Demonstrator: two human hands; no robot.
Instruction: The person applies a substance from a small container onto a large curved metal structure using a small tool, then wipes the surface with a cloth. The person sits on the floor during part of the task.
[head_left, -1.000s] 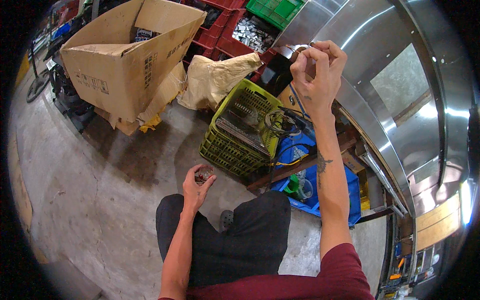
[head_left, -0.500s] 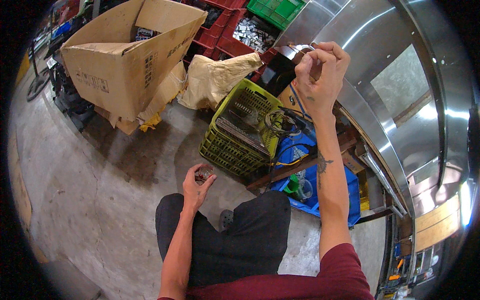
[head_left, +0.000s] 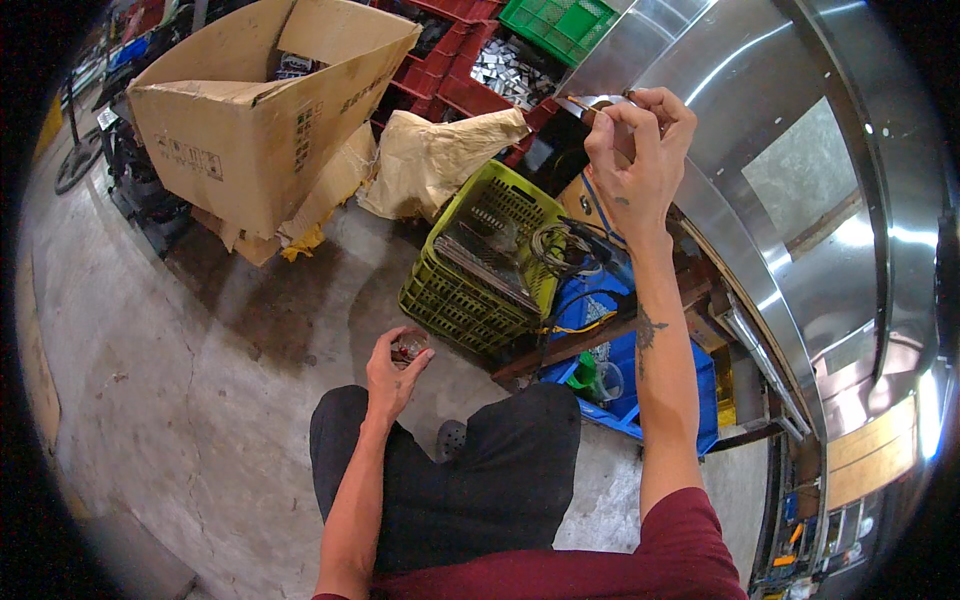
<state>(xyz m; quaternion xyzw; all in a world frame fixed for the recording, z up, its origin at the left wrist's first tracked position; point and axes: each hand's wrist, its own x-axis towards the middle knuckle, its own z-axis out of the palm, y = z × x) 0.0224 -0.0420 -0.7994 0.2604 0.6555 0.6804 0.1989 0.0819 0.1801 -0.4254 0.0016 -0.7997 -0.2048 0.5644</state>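
Note:
Low in front of my lap, my left hand is wrapped round a small clear cup with something reddish inside. My right hand is raised at the upper right, fingers pinched on a thin brown stick that looks like a slim brush; its tip is too small to make out. The stick lies against the view of a large shiny metal panel; whether it touches the panel I cannot tell.
A yellow-green crate with flat sheets and coiled cable stands ahead. Beside it are a blue tray, a brown paper sack and a large cardboard box. Red crates and a green crate are stacked behind.
My right hand has shifted very slightly, with the stick still pinched in its fingers. My left hand and the cup have stayed in place.

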